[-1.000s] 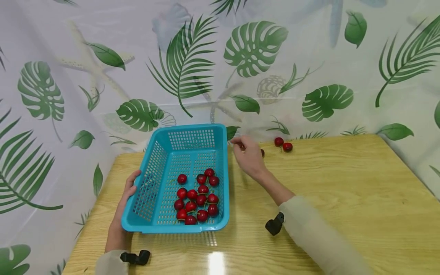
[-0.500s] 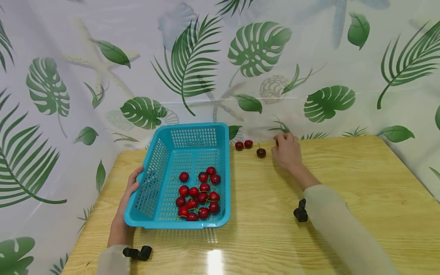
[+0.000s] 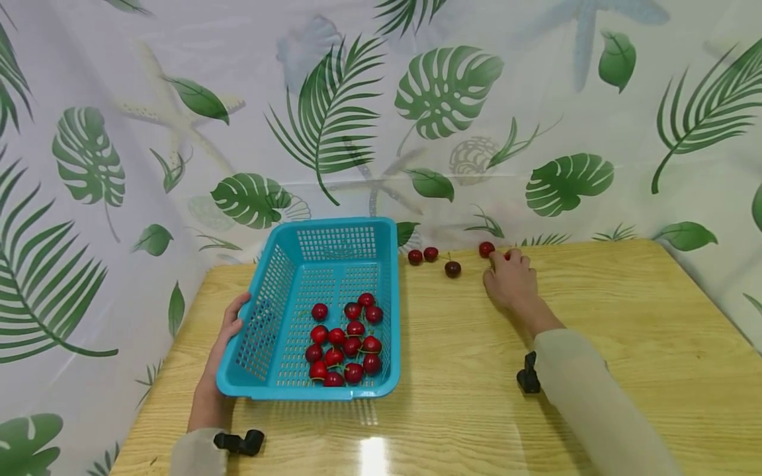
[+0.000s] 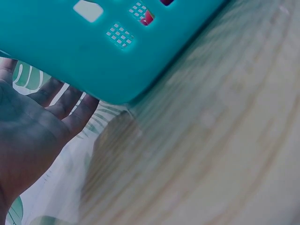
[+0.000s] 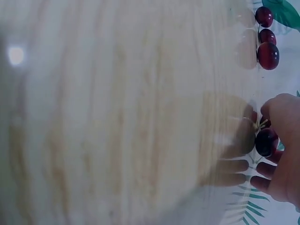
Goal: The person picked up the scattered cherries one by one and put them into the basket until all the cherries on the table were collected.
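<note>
A teal plastic basket [image 3: 393, 311] with a perforated floor and walls holds several red cherries [image 3: 351, 345]. Against its left side rests my left hand [image 3: 215, 360], thumb and fingers along the outer rim. The left wrist view shows that palm [image 4: 35, 122] with fingers reaching up to the basket wall [image 4: 108, 65], tips hidden. At the table's far side, my right hand [image 3: 512, 284] pinches a cherry [image 5: 266, 142] by thumb and fingers, though its grip is partly covered. Just left of the hand lies another cherry [image 3: 486, 249].
Two red cherries [image 3: 423, 255] and a darker cherry [image 3: 452, 269] with a stem lie by the far edge, between basket and right hand. Behind the wooden table [image 3: 452, 396] hangs a leaf-printed sheet [image 3: 476, 132]. Each wrist carries a small black camera mount [image 3: 528, 375].
My right hand went from the basket's right side, leaving two cherries on the table there, rightward to the far pair. It then shifted slightly, uncovering one. The left hand stays at the basket.
</note>
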`<move>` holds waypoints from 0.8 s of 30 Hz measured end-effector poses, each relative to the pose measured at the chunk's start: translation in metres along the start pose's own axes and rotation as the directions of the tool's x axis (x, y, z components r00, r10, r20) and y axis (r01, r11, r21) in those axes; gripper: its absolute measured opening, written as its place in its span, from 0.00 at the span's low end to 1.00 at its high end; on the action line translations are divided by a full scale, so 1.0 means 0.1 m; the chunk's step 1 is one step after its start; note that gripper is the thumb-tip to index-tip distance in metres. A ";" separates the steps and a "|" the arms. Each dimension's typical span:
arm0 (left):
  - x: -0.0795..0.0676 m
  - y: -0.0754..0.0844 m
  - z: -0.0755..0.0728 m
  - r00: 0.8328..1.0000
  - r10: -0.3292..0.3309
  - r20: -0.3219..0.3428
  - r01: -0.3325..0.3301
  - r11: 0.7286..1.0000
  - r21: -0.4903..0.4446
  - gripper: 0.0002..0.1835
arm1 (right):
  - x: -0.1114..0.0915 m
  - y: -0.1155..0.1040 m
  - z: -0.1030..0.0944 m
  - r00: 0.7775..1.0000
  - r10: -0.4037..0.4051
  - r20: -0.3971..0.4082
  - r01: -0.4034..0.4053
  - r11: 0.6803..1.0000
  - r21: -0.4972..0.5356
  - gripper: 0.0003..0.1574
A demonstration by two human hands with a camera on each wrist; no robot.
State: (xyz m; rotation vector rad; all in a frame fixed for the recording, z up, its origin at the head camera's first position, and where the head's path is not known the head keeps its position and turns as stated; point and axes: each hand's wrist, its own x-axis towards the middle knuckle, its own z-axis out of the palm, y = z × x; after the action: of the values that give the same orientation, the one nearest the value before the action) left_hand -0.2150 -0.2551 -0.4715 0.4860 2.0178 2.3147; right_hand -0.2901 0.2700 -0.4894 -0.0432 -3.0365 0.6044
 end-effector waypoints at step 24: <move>-0.01 0.02 0.01 0.999 -0.055 0.001 0.055 0.998 -0.004 0.26 | 0.01 -0.03 -0.02 0.976 -0.055 -0.209 0.062 0.998 0.028 0.19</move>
State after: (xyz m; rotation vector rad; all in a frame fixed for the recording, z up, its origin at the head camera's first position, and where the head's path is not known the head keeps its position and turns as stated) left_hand -0.2132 -0.2544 -0.4697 0.4260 2.0000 2.2859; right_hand -0.2905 0.2680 -0.4863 -0.0148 -2.8140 0.6057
